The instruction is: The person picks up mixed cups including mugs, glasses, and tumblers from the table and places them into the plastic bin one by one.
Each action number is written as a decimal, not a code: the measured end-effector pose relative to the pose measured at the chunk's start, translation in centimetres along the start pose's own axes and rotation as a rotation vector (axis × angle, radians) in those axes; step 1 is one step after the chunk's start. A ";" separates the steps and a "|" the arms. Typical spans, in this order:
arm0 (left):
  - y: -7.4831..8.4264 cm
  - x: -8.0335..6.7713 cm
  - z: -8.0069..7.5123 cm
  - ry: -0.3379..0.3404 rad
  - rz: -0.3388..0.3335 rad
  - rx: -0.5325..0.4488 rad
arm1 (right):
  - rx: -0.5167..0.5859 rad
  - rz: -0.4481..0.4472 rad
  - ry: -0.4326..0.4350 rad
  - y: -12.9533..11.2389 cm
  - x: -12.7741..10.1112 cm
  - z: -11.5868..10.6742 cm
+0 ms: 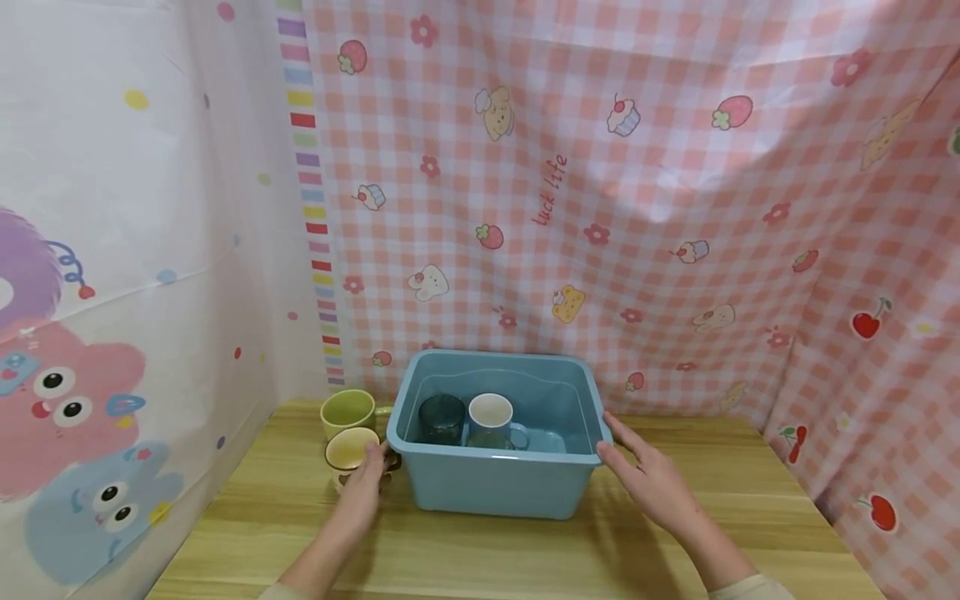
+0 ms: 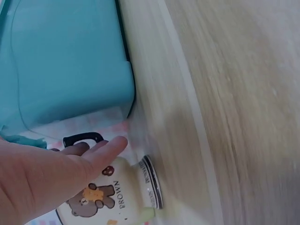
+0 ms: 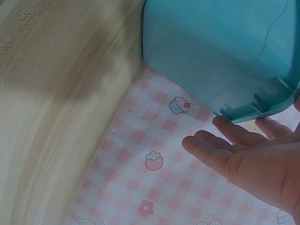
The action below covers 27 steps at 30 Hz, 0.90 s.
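Cream ceramic mug (image 1: 350,451) with a cartoon bear print and a dark handle stood on the pale wooden table (image 1: 525,550), just left of the blue plastic tub (image 1: 502,487). A second mug, light green (image 1: 348,409), stood directly behind it, near the striped edge of the hanging cloth. The pink checked cloth backdrop (image 1: 637,208) closed off the rear and right side, and a white cartoon-printed sheet (image 1: 112,292) closed off the left.

Inside the tub stood a dark translucent tumbler (image 1: 442,417) and, just beside it on the right, a white mug with a blue handle (image 1: 491,419), both upright.

The left hand (image 1: 365,483) lay against the cream mug with fingers extended; in the left wrist view the fingertips (image 2: 110,147) reached along the mug's side (image 2: 115,197) near its handle, though whether they gripped it could not be confirmed, the fingers appearing straight. The right hand (image 1: 648,475) was spread, its fingers straight, with fingertips (image 3: 234,131) at the tub's right rim (image 3: 255,110), apparently touching it.
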<state>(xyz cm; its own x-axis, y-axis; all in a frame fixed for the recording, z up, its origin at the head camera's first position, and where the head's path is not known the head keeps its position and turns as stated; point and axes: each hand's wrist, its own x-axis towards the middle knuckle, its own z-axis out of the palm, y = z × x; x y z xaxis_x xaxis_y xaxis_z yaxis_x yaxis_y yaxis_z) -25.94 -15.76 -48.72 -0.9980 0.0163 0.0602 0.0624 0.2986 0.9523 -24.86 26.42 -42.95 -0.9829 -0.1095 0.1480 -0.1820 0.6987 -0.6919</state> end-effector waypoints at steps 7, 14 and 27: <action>-0.4 0.6 0.6 0.056 0.059 0.131 | 0.009 0.015 -0.013 0.0 0.1 0.1; -0.1 0.4 0.3 -0.010 0.015 0.037 | 0.017 0.011 0.007 0.2 0.2 0.2; -0.9 -1.2 -1.7 0.039 0.047 0.082 | 0.029 0.009 0.016 0.2 0.1 0.4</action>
<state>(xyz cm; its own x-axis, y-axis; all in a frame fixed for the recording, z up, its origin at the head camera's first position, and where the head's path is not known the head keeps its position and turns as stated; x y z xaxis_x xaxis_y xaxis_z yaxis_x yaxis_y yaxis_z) -24.82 -17.71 -49.15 -0.9931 -0.0042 0.1171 0.1070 0.3757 0.9205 -25.03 26.29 -43.33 -0.9840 -0.0915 0.1529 -0.1740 0.6788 -0.7134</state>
